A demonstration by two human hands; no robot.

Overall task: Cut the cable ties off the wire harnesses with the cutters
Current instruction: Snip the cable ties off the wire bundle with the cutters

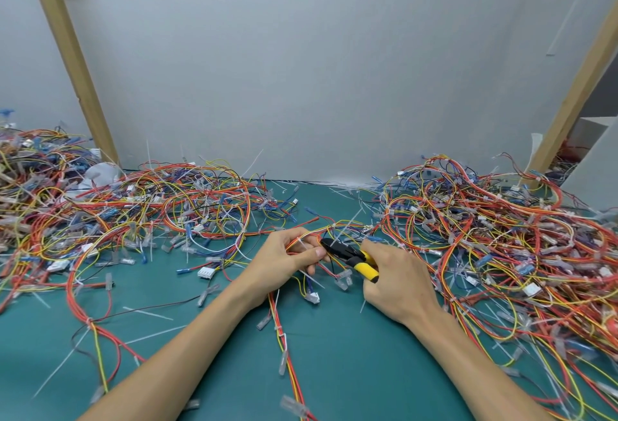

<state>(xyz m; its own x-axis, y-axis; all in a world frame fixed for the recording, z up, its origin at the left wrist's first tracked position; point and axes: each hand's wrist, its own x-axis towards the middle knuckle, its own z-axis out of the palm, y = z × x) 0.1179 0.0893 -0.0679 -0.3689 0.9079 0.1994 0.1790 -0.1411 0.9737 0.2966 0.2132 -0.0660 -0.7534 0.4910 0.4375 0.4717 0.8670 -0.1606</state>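
Note:
My left hand (287,253) grips a wire harness (284,327) of red, orange and yellow wires just above the green mat. A white cable tie (302,243) wraps the bundle between my fingers. My right hand (393,282) holds the cutters (351,255), which have yellow and black handles. Their black jaws point left and sit at the bundle beside my left thumb. Whether the jaws are closed on the tie is too small to tell.
Big heaps of wire harnesses lie at the left (100,213) and right (518,247). Cut white tie pieces (147,313) litter the green mat (351,360). A grey wall (317,69) and two slanted wooden posts (72,63) stand behind.

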